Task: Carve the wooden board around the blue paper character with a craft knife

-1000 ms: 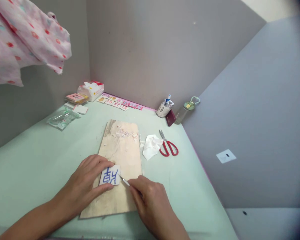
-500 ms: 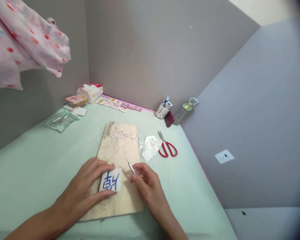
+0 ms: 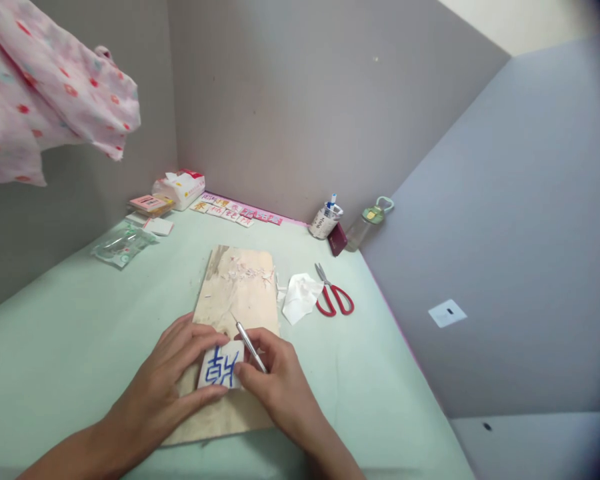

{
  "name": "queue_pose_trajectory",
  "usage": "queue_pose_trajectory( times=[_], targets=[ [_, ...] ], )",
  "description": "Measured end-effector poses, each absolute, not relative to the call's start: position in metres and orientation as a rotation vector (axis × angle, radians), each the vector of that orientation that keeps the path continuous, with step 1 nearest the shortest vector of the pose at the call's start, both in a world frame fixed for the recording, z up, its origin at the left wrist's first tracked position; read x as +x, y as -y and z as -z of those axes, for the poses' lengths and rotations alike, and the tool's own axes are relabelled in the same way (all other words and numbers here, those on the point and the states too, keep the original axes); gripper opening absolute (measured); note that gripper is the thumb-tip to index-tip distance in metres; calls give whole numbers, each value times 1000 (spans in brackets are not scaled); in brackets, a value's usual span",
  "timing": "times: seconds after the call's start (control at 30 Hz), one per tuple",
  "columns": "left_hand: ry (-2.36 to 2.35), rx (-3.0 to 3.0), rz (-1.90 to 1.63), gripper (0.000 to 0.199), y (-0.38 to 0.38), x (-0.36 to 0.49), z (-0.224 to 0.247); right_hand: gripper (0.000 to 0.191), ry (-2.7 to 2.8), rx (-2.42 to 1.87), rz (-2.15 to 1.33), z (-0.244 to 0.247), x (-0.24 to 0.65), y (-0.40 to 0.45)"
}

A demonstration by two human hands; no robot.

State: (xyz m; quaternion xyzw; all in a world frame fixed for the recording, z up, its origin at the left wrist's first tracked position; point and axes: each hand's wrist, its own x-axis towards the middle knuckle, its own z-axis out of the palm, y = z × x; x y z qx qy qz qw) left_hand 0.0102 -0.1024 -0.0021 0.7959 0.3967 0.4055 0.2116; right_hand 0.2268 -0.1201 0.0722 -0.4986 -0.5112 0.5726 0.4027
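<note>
A wooden board (image 3: 240, 297) lies on the pale green tabletop, with small shavings (image 3: 247, 270) near its far end. On its near part is a white square block (image 3: 214, 373) marked with blue lines. My left hand (image 3: 167, 380) grips the block between thumb and fingers at its near and far edges. My right hand (image 3: 280, 373) holds a thin silver carving tool (image 3: 250, 345), its fine tip pointing up and left past the block. The right thumb and fingers touch the block's right edge.
Crumpled tissue (image 3: 300, 298) and red-handled scissors (image 3: 336, 293) lie right of the board. Farther back are a pen cup (image 3: 325, 221), a bottle (image 3: 363, 230), a row of marked tiles (image 3: 230, 212), a tissue pack (image 3: 180, 190) and a plastic packet (image 3: 124, 245). Patterned cloth (image 3: 65, 93) hangs upper left.
My right hand has moved left with the tool, from beside the block to its right edge. My left hand still holds the block.
</note>
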Motion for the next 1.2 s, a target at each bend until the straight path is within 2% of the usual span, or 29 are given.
queue_pose_trajectory(
  times=[0.17,0.33,0.57,0.87,1.07,1.2],
  targets=[
    [-1090,2289,-1188,43,101,11,-6,14,1287,-1279,-1400,-71,225,120],
    [-1086,2293,-1182,42,100,11,-9,13,1326,-1264,-1376,-68,227,119],
    [-1086,2280,-1103,46,98,6,-8,17,1346,-1253,-1420,-70,230,116],
    [-1073,2344,-1097,43,99,5,-9,34,1342,-1216,-1492,-73,228,117],
    [-1069,2455,-1171,41,98,7,-14,33,1370,-1256,-1363,-67,218,117],
    [-1089,2450,-1184,41,90,0,-16,21,1408,-1253,-1271,-70,230,110]
  ],
)
